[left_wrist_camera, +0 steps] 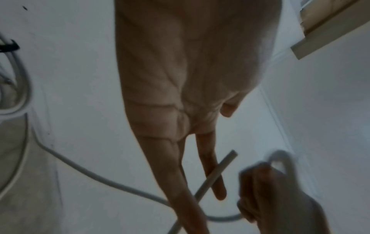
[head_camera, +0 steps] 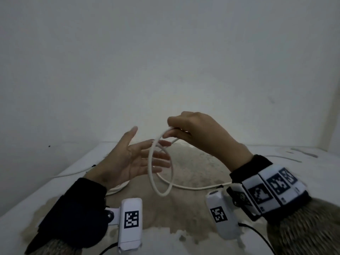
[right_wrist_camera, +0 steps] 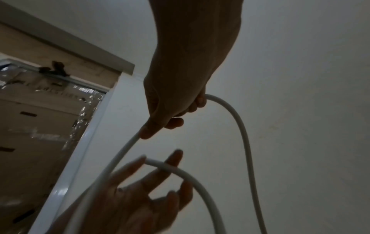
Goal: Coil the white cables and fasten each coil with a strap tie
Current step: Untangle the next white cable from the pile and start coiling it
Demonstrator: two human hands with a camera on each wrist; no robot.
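While my right hand (head_camera: 195, 133) pinches the top of the white cable (head_camera: 151, 162) at the frame's centre, one loop hangs below it above the counter (head_camera: 184, 214), its tail trailing toward the right. I judge the coiling barely begun: next I must gather slack into a second loop and lay it into the same grip. My left hand (head_camera: 128, 159) stands palm-up left of centre, fingers (head_camera: 160, 152) straight and spread, reaching through the loop, holding nothing. Another cable (head_camera: 117, 188) lies at the lower left.

cable (head_camera: 151, 162): smooth white plastic | table (head_camera: 184, 208): worn, patchy | sleeve (head_camera: 303, 227): fuzzy cloth
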